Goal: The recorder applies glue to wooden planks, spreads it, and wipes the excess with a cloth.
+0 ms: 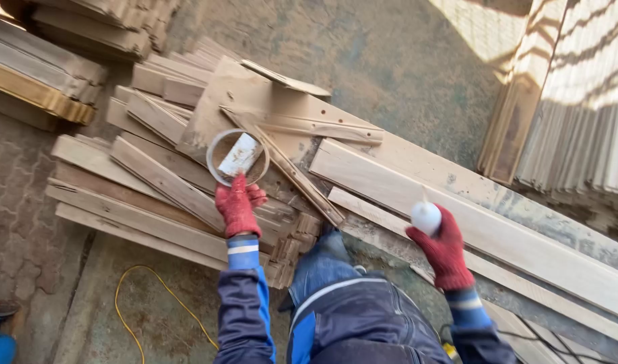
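The left hand [237, 205], in a red knit glove, reaches forward over a heap of wooden offcuts [154, 182] and closes its fingers on the near rim of a shallow round container [238, 158], which sits tilted on top of the heap. A flat, pale rectangular piece, smeared white [241, 155], rests inside the container, leaning toward its far right edge; what it is cannot be told. The right hand [443, 246], also in a red glove, is held out to the right, well apart from the left, and is wrapped around a small white squeeze bottle [427, 217] with a pointed nozzle that points up and away. The bottle hovers above a long pale board [497, 229] that runs diagonally from the middle of the view toward the lower right. Beside it lie further planks and a thin slat [288, 168] crossing a board with drilled holes [302, 114]. Both forearms wear dark blue sleeves with lighter stripes at the cuffs, and a bent knee in blue trousers [329, 263] shows between them. A yellow cable [140, 303] loops across the concrete floor at lower left, and stacked boards [578, 114] stand at the right.
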